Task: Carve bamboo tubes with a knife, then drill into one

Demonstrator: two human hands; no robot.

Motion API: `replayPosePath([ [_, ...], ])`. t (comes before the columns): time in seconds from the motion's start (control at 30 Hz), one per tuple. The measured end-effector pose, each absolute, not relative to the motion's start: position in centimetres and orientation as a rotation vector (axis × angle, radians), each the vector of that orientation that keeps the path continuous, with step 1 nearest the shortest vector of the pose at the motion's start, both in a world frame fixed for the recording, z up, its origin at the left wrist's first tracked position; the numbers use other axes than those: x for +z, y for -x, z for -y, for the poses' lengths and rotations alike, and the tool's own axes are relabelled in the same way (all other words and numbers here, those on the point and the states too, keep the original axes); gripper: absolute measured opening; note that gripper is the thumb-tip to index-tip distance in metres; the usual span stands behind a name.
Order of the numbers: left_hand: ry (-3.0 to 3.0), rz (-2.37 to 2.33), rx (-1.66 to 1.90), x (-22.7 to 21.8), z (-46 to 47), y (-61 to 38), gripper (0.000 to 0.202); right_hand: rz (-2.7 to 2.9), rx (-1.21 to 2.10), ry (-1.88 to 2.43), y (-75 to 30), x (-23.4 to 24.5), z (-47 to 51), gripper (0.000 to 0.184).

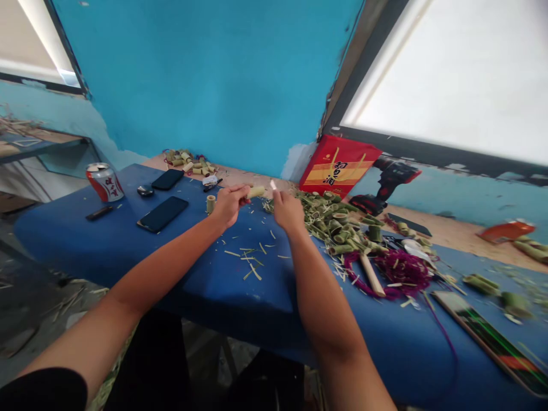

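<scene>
My left hand (230, 202) is closed round a short, pale bamboo piece (256, 192), held just above the blue tabletop (240, 268). Close by on the right, my right hand (288, 210) grips a small knife; only its light, blurred blade (273, 184) shows past the fingers, and the handle is hidden. A little gap separates the blade from the bamboo. Standing upright left of my left wrist is a small bamboo ring (211, 204). Thin bamboo shavings (252, 262) lie scattered between my forearms.
Right of my hands is a heap of green bamboo pieces (338, 222), with purple cord (405, 271) in front. A red bag (338, 165) and cordless drill (387, 182) stand behind. Phones (162, 214) and a can (104, 182) are left; another phone (492, 337) lies right.
</scene>
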State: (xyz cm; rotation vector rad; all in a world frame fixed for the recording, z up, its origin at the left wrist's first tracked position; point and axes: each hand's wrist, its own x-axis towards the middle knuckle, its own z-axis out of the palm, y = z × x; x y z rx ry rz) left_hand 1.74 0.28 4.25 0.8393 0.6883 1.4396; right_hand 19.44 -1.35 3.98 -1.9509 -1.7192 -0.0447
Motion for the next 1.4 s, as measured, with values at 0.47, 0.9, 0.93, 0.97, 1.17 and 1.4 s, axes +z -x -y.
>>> replayPosePath([
  [0.47, -0.620, -0.595, 1.307, 4.7, 0.1, -2.0, 0.020, 2.006, 0.000, 1.402, -17.8, 2.9, 1.7, 0.045],
  [0.9, -0.768, -0.598, 1.317, 4.3, 0.0, -2.0, 0.020, 2.117, -0.157, 1.500, -18.4, 3.4, 1.7, 0.047],
  [0.93, -0.763, -0.601, 1.328, 4.3, -0.1, -2.2, 0.017, 2.106, -0.199, 1.538, -18.5, 3.5, 1.6, 0.046],
  [0.97, -0.750, -0.609, 1.335, 4.3, -0.2, -2.4, 0.015, 2.088, -0.228, 1.581, -18.6, 3.5, 1.4, 0.046],
  [1.17, -0.656, -0.678, 1.334, 4.8, 0.2, -2.3, 0.012, 1.670, -0.067, 2.026, -21.9, 3.6, 0.1, 0.056],
  [1.4, -0.579, -0.626, 1.323, 5.0, 0.1, -2.1, 0.018, 1.923, -0.180, 1.609, -20.2, 3.2, 1.2, 0.049],
])
